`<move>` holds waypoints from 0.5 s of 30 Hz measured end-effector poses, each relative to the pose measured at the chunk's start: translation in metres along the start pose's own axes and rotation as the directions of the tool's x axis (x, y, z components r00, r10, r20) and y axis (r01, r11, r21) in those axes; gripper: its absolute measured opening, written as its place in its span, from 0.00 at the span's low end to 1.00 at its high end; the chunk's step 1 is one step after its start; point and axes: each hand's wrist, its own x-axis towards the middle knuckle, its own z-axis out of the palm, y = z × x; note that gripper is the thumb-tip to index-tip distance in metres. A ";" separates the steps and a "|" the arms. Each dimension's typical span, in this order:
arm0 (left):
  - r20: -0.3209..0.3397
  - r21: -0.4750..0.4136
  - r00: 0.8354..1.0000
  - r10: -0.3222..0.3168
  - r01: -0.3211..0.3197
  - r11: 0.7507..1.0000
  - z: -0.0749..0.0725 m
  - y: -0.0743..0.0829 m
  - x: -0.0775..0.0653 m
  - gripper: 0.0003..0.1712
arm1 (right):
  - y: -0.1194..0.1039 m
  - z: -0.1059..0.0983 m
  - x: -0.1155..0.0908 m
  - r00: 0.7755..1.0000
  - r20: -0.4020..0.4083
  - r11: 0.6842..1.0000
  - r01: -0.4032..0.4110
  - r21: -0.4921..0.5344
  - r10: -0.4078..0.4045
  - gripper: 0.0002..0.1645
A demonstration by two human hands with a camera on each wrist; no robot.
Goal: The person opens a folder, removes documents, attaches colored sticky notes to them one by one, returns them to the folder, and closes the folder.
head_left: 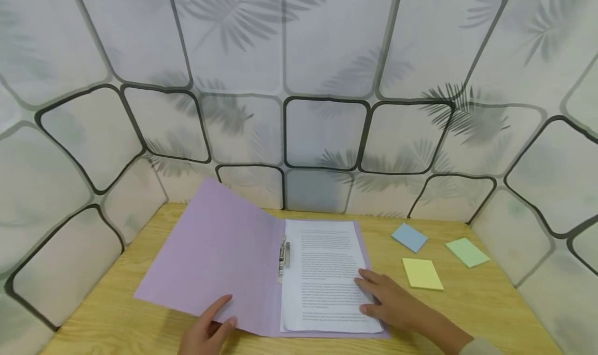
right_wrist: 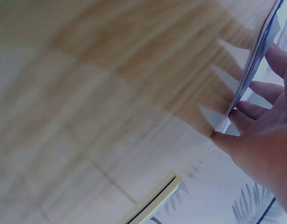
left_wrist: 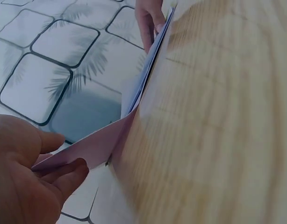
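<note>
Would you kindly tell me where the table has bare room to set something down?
The table is bare left of the purple cover, and on the right between the yellow pad, the green pad and the right forearm. The middle is crowded: the left hand holds the cover, and the right hand touches the papers.

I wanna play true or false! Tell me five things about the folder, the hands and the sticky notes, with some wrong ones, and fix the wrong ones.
1. The purple folder is open. True.
2. The left hand holds the folder's cover. True.
3. The right hand is touching the blue sticky notes. False: it touches the printed papers.
4. The yellow sticky notes lie closer to the right hand than the green sticky notes. True.
5. The metal clip is at the papers' right edge. False: it's at their left edge.
</note>
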 end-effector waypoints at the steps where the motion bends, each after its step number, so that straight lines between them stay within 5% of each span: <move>1: 0.000 -0.006 1.000 -0.003 0.003 1.000 0.001 0.001 0.000 0.29 | -0.001 0.000 0.001 1.000 -0.015 1.000 0.008 -0.019 -0.008 0.41; 8: -0.026 0.006 1.000 -0.010 0.010 1.000 0.004 0.004 0.002 0.30 | -0.010 0.005 0.013 0.997 -0.075 1.000 0.014 -0.020 -0.015 0.41; 15: -0.044 0.000 0.999 -0.006 0.006 1.000 0.003 0.004 0.002 0.31 | -0.024 0.017 0.027 0.999 0.033 0.999 -0.019 0.032 0.018 0.51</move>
